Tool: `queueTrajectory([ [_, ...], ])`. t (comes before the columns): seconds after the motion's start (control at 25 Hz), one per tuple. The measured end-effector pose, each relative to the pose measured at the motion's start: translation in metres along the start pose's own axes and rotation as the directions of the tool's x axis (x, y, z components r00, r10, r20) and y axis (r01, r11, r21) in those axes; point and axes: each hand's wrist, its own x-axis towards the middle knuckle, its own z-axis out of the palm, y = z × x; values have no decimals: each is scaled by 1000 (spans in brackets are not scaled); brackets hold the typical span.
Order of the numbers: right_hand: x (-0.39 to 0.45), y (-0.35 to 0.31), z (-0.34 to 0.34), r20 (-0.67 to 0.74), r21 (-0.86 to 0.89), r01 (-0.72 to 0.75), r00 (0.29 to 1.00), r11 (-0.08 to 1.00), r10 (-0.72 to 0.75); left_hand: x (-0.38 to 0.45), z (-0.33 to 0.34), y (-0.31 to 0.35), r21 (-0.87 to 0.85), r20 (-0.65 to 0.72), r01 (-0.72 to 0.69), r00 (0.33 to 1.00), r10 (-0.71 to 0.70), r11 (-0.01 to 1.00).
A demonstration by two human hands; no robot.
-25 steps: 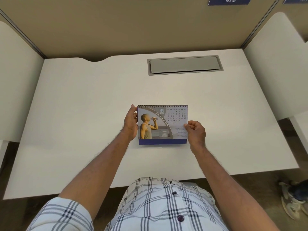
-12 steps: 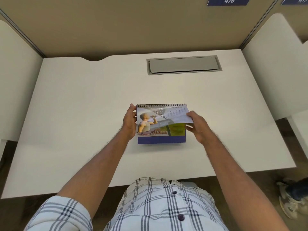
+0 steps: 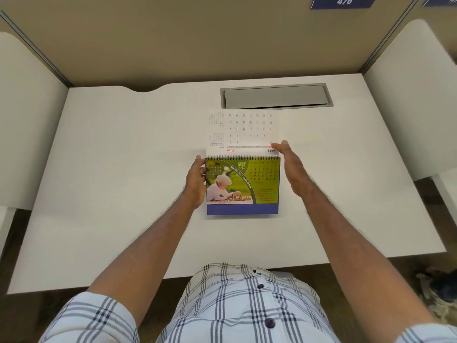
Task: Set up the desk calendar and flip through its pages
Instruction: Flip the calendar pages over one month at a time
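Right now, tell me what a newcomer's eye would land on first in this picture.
The desk calendar at the centre of the white desk stands out, its green May page showing a child at a chessboard. Above its spiral binding a white page is flipped up and over, print upside down. The left hand grips the calendar's left edge, while the right hand is open beside the right edge, fingertips at the flipped page's corner.

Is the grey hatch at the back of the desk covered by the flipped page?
No, the flipped page stops just short of the grey hatch, which shows in full.
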Motion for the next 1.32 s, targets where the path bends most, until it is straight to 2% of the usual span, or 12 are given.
queueTrajectory([
  [0.2, 14, 23, -6, -8, -104, -1, 1000, 995, 1, 1, 0, -1, -11, -1, -4, 1000, 4, 1000],
  [0.32, 17, 35, -10, -4, -88, -38, 999, 995, 38, 1, 1, 0, -14, -9, -7, 1000, 6, 1000],
  [0.8, 17, 46, -8, -51, 17, -3, 999, 1000, 4, -1, 4, 4, 15, -3, -16, 1000, 16, 1000],
  [1.08, -6, 63, 9, -310, 11, 22, 951, 1000, -17, -4, 5, 5, 46, -2, -24, 1000, 24, 999],
  [1.32, -32, 87, 28, -367, -101, 36, 927, 994, -71, -3, 5, 4, 43, -7, -26, 1000, 26, 999],
])
